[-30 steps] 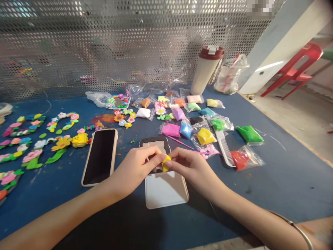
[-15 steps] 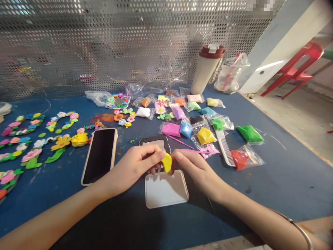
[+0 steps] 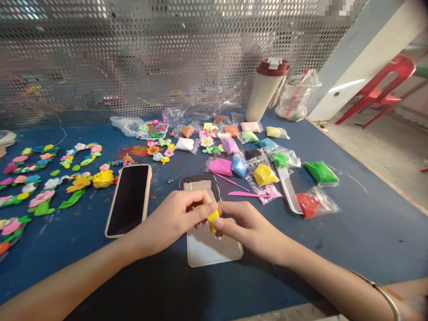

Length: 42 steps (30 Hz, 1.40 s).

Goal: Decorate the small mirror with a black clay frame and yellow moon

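Note:
A small lump of yellow modelling clay (image 3: 213, 219) is pinched between my two hands. My left hand (image 3: 180, 217) grips it from the left with thumb and fingers. From the right, my right hand (image 3: 245, 225) presses the thumb and fingertips on it. Below them lies a pale flat mirror case (image 3: 214, 252) with rounded corners. Behind the hands shows its upper part, a mirror edged with wavy black clay (image 3: 190, 179); my fingers hide the middle. A pink clay knife (image 3: 242, 194) and a thin pink stick (image 3: 230, 180) lie just beyond my right hand.
Left of my hands lies a phone (image 3: 129, 200). Clay flower pieces (image 3: 80, 183) spread over the far left. Several clay packets, including a yellow one (image 3: 264, 174), lie behind, near a white comb (image 3: 290, 191). A tumbler (image 3: 265, 91) stands by the perforated metal panel (image 3: 133, 67).
My right hand has moved left and closed in on the clay. The yellow clay looks more folded and is more covered by fingers. The pink knife is now uncovered.

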Available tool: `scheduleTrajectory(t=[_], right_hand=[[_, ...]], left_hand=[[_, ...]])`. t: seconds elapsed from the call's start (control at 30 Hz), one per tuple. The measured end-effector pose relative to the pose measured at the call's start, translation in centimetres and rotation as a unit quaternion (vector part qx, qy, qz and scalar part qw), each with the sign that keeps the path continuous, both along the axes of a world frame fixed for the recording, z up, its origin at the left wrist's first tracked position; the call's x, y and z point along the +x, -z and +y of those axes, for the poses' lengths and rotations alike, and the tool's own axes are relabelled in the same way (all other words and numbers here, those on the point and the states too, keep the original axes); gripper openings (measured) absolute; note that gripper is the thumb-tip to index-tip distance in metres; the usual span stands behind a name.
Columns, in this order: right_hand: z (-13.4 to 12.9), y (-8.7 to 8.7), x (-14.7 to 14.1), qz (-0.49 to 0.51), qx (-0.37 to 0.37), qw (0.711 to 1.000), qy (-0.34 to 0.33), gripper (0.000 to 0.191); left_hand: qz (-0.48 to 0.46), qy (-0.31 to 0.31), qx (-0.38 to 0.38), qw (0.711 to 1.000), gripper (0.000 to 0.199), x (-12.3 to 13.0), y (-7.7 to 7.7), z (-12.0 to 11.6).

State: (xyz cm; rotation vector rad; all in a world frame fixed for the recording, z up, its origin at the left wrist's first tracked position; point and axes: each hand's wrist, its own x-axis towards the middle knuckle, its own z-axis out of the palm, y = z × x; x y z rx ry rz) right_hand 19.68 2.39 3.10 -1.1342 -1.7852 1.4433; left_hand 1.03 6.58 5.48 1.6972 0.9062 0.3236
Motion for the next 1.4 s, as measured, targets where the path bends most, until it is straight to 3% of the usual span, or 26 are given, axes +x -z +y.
scheduleTrajectory(t=[0.13,0.27,0.43,0.6,0.7,0.9,1.07,1.2,1.4], right_hand=[[0.0,0.2,0.0,0.005,0.0,1.0,0.01,0.031],[0.0,0.4,-0.1,0.015,-0.011,1.0,0.021,0.032],[-0.1,0.3,-0.1,0.011,-0.01,1.0,-0.004,0.032],[0.1,0.5,0.0,0.084,-0.059,0.995,0.016,0.037],[0.2,0.7,0.1,0.139,-0.085,0.986,0.032,0.035],[0.0,0.9,0.1,0.226,-0.122,0.966,-0.024,0.033],[0.0,0.7,-0.2,0.238,-0.123,0.963,-0.042,0.035],[0.0,0.7,-0.3,0.239,-0.107,0.965,-0.03,0.034],[-0.3,0.7,-0.4,0.235,-0.113,0.964,-0.042,0.035]], left_hand=[[-0.014,-0.023,-0.01,1.0,0.037,-0.1,0.1,0.0],[-0.029,-0.022,0.003,0.999,0.054,-0.2,0.4,0.2],[0.04,-0.012,0.02,0.999,0.045,-0.1,0.6,0.0],[-0.005,-0.041,0.068,0.997,0.026,-0.2,0.3,0.1],[-0.042,-0.017,0.091,0.995,0.041,-0.3,0.0,0.4],[-0.121,0.02,0.084,0.989,0.033,-0.5,0.7,0.4],[-0.137,0.02,0.095,0.986,0.028,-0.7,1.3,0.1],[-0.151,0.008,0.075,0.986,0.036,-0.6,1.5,0.0],[-0.162,0.015,0.047,0.986,0.028,-0.6,1.5,-0.1]])
